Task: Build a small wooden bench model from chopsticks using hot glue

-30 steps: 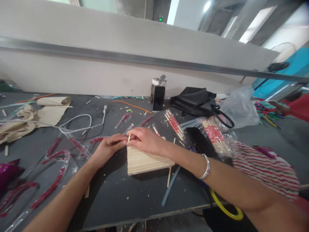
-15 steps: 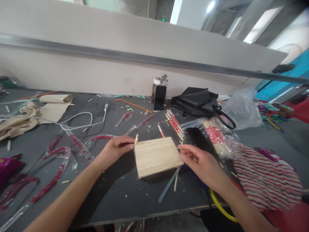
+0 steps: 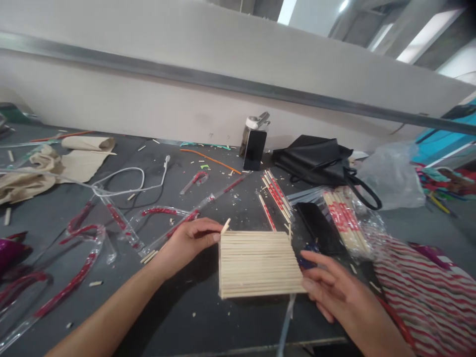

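While our left hand (image 3: 190, 242) pinches the stick panel (image 3: 260, 265) at its far-left corner, our right hand (image 3: 340, 290), loosely spread, touches its right edge.

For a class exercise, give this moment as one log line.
left hand: grips far left corner of pale rectangular wooden-stick panel | right hand: open by its right edge, contact unclear

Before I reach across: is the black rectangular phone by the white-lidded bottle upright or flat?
Upright: the phone stands on its short edge before the bottle, dark face toward us.
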Demonstrator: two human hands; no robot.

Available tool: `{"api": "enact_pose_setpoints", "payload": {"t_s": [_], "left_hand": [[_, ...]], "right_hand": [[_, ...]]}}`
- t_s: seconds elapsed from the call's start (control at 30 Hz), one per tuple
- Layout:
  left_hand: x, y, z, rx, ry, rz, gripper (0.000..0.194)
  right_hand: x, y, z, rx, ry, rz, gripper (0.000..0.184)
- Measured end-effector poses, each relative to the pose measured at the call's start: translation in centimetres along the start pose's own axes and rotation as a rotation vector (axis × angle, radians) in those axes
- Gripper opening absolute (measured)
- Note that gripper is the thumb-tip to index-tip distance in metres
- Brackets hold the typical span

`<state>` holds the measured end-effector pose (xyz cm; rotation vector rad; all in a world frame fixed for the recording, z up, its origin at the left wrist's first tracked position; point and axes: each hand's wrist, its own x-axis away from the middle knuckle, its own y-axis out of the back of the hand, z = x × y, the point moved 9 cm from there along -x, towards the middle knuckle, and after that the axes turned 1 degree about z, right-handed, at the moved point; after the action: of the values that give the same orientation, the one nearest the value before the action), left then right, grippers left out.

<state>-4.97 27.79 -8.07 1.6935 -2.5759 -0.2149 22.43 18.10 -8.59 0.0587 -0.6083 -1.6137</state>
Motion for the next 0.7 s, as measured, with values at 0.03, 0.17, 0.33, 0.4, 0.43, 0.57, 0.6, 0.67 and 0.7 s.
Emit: {"api": "enact_pose_setpoints", "payload": {"t_s": [0.03,0.17,0.33,0.4,0.43,0.57,0.6,0.67,0.7], "left_hand": [[0.0,-0.2,0.0,-0.004,-0.001,0.008,0.016],[0.2,-1.0,0.0,0.009,-0.006,0.027,0.017],[0.3,-1.6,-0.1,0.019,-0.013,0.035,0.016],[0.3,-1.7,-0.1,0.017,-0.015,0.035,0.017],[0.3,-1.8,-0.2,0.019,-0.017,0.036,0.017],[0.4,-2.0,0.0,0.066,0.018,0.043,0.016],[0.4,-2.0,0.2,0.091,0.04,0.042,0.017],[0.5,-2.0,0.8,0.162,0.086,0.04,0.017],[0.5,-2.1,1.0,0.204,0.107,0.043,0.018]], "right_hand": [[0.2,0.0,-0.3,-0.013,-0.014,-0.005,0.06],[0.9,0.6,-0.7,-0.05,-0.014,-0.048,0.06],[1.1,0.7,-0.8,-0.051,-0.01,-0.043,0.061],[1.2,0.9,-0.8,-0.049,-0.004,-0.049,0.059],[1.2,1.1,-0.9,-0.042,0.0,-0.044,0.058],[1.1,2.9,0.1,0.073,0.056,-0.049,0.057],[1.1,3.6,0.9,0.119,0.084,-0.079,0.056],[1.0,4.5,3.2,0.211,0.149,-0.142,0.05],[0.8,4.2,4.5,0.248,0.181,-0.138,0.046]]}}
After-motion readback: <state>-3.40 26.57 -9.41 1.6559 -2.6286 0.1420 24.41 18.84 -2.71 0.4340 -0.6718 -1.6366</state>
